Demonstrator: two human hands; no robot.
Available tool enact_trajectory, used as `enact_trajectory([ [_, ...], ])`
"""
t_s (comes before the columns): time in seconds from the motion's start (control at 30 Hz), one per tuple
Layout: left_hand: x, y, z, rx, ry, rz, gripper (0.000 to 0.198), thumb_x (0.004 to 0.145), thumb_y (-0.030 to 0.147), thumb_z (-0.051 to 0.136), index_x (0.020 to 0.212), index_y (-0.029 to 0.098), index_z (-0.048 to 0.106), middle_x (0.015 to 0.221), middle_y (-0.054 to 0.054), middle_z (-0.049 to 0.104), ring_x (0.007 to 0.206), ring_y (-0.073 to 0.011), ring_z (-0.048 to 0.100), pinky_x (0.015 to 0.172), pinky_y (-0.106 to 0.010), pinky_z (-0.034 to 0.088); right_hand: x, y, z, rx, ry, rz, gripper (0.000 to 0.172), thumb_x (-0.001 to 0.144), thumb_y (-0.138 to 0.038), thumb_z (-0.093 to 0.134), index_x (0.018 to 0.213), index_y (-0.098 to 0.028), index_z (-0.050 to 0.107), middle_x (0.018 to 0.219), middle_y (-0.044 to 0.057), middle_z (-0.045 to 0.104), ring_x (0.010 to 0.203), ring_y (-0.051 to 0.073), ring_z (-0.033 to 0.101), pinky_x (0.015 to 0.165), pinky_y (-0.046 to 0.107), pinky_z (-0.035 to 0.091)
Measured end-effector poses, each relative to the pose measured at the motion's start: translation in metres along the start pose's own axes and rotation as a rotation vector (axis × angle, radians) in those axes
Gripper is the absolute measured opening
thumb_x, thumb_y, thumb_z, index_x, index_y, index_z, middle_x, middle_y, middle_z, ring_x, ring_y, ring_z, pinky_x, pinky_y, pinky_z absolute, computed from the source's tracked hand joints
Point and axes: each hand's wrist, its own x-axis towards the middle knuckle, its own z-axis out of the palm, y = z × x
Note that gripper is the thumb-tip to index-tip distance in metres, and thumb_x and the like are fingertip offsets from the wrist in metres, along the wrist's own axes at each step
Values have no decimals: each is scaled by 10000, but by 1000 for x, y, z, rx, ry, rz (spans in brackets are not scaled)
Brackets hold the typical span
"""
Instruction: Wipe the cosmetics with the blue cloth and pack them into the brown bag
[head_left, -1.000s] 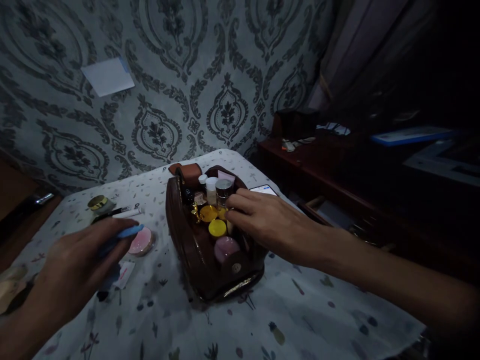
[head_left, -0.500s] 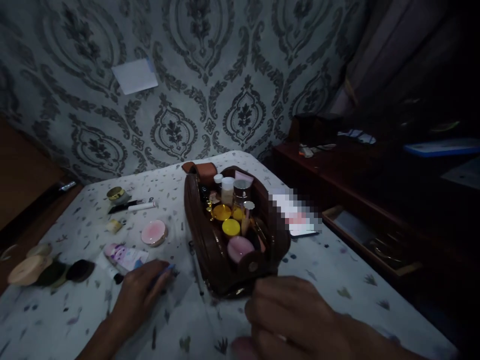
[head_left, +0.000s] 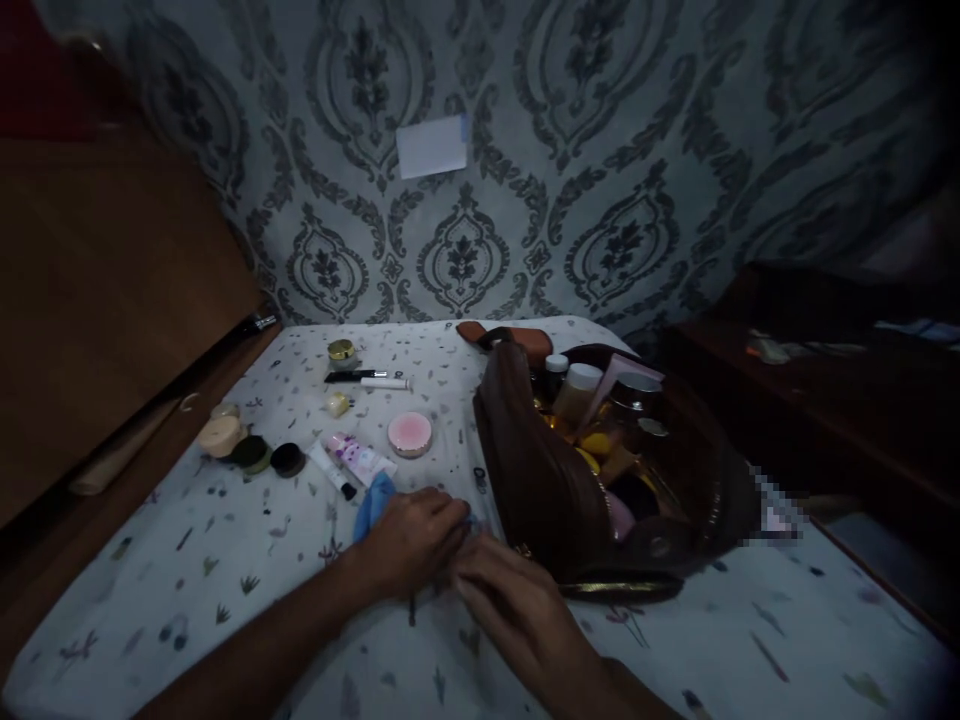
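My left hand [head_left: 420, 535] is closed on a blue cloth [head_left: 373, 507], which bunches out on its left side. My right hand [head_left: 517, 600] meets it at the fingertips, its fingers bent and pressed together. Whatever lies between the right fingers is hidden. Just right of both hands stands an open brown toiletry bag [head_left: 525, 470], filled with several jars and bottles, among them a white-capped bottle [head_left: 577, 390] and a silver-lidded jar [head_left: 636, 390]. Beyond the left hand lie a purple-and-white tube [head_left: 360, 457], a white tube with a black cap [head_left: 330, 468] and a round pink compact [head_left: 410, 434].
On the left of the patterned cloth are a black-lidded jar [head_left: 287, 460], a dark green jar [head_left: 251, 454] and a beige jar [head_left: 221, 436]. Farther back sit a gold-lidded jar [head_left: 341, 352] and two pens [head_left: 384, 383]. A wooden panel [head_left: 112, 310] borders the left side.
The view has swung left, so the bag appears farther right. My two hands have come together in front of it. More of the blue cloth shows at my left hand.
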Motion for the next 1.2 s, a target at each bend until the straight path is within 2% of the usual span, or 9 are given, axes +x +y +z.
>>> enact_trajectory([
  [0.17,-9,-16,-8,111,-27,-83,56,935,251,533,940,205,564,821,-31,665,803,-203,638,600,-286,435,29,12,26,250,92,333,259,953,-396,493,825,-189,582,668,-6,569,566,119,521,518,215,425],
  [0.27,-12,-37,-24,208,18,-225,110,964,254,482,944,208,579,882,-49,685,858,-205,638,645,-282,452,50,17,44,378,110,438,270,916,-449,524,899,-186,582,650,-23,561,519,111,487,473,210,392],
  [0.37,-14,-64,-45,293,104,-466,172,982,226,428,1013,209,596,968,-65,704,937,-208,639,712,-284,469,75,21,65,350,150,386,216,904,-391,528,930,-188,595,767,5,603,629,134,555,521,218,431],
  [0.43,-17,-80,-55,326,140,-633,224,990,253,406,1112,204,587,1049,-88,702,1001,-233,634,730,-299,481,89,26,79,201,159,296,148,885,-284,535,958,-183,614,900,42,638,765,159,597,642,252,486],
  [0.53,-22,-97,-59,329,66,-789,310,990,319,397,1199,166,567,1149,-131,680,1066,-283,621,752,-341,501,101,35,96,-83,86,194,188,860,-150,536,1024,-161,630,973,76,635,841,186,600,815,332,499],
  [0.63,-25,-102,-54,307,-61,-800,345,994,342,361,1115,153,623,1126,-150,685,1059,-308,630,763,-364,507,102,40,102,-247,11,158,214,875,-103,529,1058,-156,626,1015,89,622,934,206,594,895,349,482],
  [0.77,-23,-97,-49,320,-88,-746,348,994,339,343,1020,176,650,1085,-136,695,1023,-304,653,731,-347,498,97,39,100,-312,-34,128,207,875,-121,588,1076,-163,612,1059,84,602,1014,209,577,919,333,483],
  [1.03,-22,-103,-47,237,68,-843,469,1004,453,297,989,203,693,963,-112,753,899,-277,692,706,-316,441,93,35,96,-377,-56,96,284,873,-188,638,1147,-192,564,1203,101,536,1100,235,550,901,381,510],
  [1.2,-24,-111,-46,158,145,-857,484,1005,444,299,867,202,695,835,-97,746,817,-258,686,677,-298,395,92,26,97,-438,-108,-53,317,896,-189,626,1208,-198,569,1179,105,555,1033,228,571,836,356,519],
])
